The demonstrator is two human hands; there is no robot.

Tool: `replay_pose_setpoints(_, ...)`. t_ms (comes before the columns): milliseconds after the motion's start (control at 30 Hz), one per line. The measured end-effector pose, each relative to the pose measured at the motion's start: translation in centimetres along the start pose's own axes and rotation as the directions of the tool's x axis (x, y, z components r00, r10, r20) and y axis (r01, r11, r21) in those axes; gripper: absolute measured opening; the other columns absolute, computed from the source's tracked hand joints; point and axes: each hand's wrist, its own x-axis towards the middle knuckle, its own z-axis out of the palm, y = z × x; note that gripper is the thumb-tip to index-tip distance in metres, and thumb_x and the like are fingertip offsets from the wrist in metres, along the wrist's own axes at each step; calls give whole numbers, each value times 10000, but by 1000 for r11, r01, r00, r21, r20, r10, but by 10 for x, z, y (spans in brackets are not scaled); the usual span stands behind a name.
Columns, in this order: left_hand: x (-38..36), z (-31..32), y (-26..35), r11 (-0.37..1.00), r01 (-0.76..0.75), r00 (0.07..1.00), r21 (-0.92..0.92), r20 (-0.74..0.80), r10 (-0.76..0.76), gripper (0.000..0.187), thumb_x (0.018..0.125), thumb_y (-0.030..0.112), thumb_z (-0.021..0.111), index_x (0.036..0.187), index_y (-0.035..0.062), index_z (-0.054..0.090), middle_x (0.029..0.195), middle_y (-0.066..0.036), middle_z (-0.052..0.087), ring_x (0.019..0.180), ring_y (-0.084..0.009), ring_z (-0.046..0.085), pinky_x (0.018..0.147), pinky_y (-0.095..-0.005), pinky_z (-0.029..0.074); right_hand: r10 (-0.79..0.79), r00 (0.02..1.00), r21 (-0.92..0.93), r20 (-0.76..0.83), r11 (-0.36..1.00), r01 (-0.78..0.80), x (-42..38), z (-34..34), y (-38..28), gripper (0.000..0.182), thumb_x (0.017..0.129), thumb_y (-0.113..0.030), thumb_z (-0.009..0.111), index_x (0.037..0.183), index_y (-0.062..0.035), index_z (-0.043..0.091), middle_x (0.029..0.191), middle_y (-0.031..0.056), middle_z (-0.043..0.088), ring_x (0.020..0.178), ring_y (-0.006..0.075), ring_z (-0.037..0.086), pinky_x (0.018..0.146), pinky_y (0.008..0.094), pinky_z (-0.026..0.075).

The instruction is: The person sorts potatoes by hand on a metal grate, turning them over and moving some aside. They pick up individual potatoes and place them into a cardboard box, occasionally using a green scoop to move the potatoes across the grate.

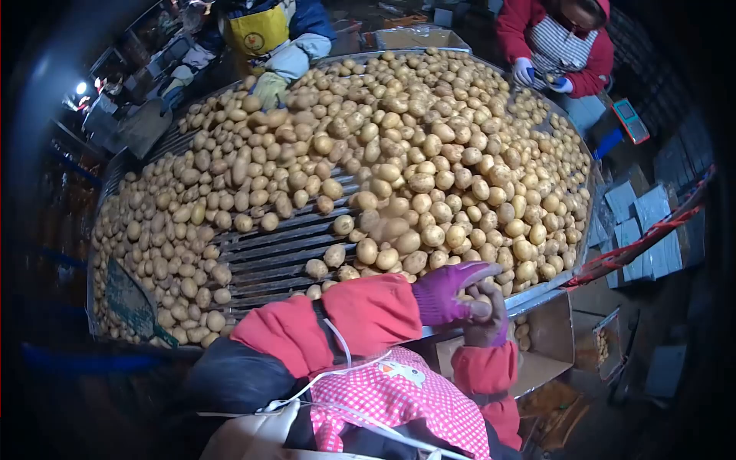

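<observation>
My left hand [452,293], in a purple glove, reaches across the near rim of the sorting table with its fingers stretched out to the right. Just below those fingers, my right hand [491,314], in a darker, soiled glove with purple at the wrist, is curled round a potato [481,308]. The potato lies between both hands, close against my left glove, and is partly hidden by fingers. Beyond my hands, a big heap of potatoes [429,184] covers much of the slatted table [268,257].
A cardboard box [548,337] with potatoes stands below the near rim. A green board [130,303] leans among potatoes at left. Two co-workers stand at the far side, one gloved hand [270,90] in the heap. A scale display [630,120] and a red strap [636,241] are at right.
</observation>
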Motion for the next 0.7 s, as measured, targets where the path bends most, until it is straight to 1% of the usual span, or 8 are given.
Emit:
replay_pose_setpoints(100,-43,-45,-18,974,-78,976,214,-181,118,750,799,238,804,1428,35,451,1344,-164,545,1237,-248,538,1030,-376,443,205,959,174,-195,970,-172,8,-69,-5,236,894,-194,631,1072,-37,626,1012,76,623,768,114,594,632,242,513)
replay_pose_setpoints(133,-69,-63,-29,991,-5,963,132,-268,40,745,805,229,798,1429,31,444,1367,-165,525,1268,-250,511,1054,-376,425,-187,960,-351,-207,930,105,11,-102,4,252,914,-196,619,1111,-40,622,1072,81,621,806,127,606,636,242,516)
replay_pose_setpoints(167,-97,-82,-36,998,55,939,41,-341,-38,740,811,220,791,1431,26,437,1390,-166,504,1299,-252,484,1078,-375,407,-319,929,-527,-189,831,178,12,-125,5,276,925,-187,610,1159,-41,604,1127,96,613,863,152,609,679,258,516)
replay_pose_setpoints(200,-125,-103,-33,914,182,923,364,-383,-32,803,766,213,807,1442,27,415,1449,-186,449,1347,-287,446,1113,-388,377,-446,879,-687,-168,693,220,13,-148,6,304,936,-179,602,1207,-42,585,1182,110,604,920,177,612,722,274,516)
replay_pose_setpoints(267,-199,-125,-64,708,463,827,534,-547,-129,977,638,315,867,1461,59,407,1487,-211,408,1355,-347,430,1131,-437,355,-221,879,-451,-423,892,7,17,-170,0,397,942,-138,593,1321,-41,521,1282,155,575,1070,252,601,890,336,509)
replay_pose_setpoints(300,-231,-127,-71,530,608,769,591,-604,-209,1044,593,374,873,1471,77,393,1501,-214,385,1396,-378,364,1154,-470,318,-327,880,-593,-346,802,65,18,-167,2,419,947,-139,588,1346,-40,506,1322,164,547,1134,265,567,931,352,489)
replay_pose_setpoints(433,-279,-122,-77,228,597,773,769,-477,-419,1197,530,493,890,1511,116,316,1551,-211,295,1422,-427,300,1166,-494,275,-486,873,-854,-33,467,227,38,-104,31,519,941,-161,604,1419,-23,455,1495,205,405,1389,335,385,1130,444,328)
replay_pose_setpoints(700,-192,-91,-120,688,425,872,588,-470,-137,1050,603,378,861,1479,101,353,1542,-265,248,1365,-477,363,1096,-527,368,-516,856,-950,15,260,173,41,14,21,501,924,-71,493,1423,-33,460,1496,249,395,1367,386,409,1131,468,326)
